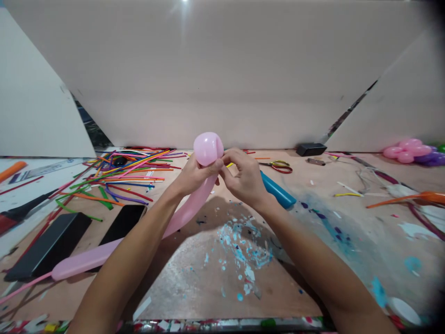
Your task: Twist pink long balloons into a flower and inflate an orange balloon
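As left hand [192, 177] and right hand [243, 180] pinch a pink balloon [206, 150], scissors [282, 167] lie beyond.
Balloon partly hides phone [128, 219].

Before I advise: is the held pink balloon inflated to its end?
Not fully: the pink balloon is swollen, but its narrow tail at lower left looks uninflated.

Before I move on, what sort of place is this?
Most likely a balloon-twisting workspace. A long, inflated pink balloon is in hand, a colorful pile of thin, apparently uninflated balloons lies on the left, and a bunch of rounded pink balloons sits far right.
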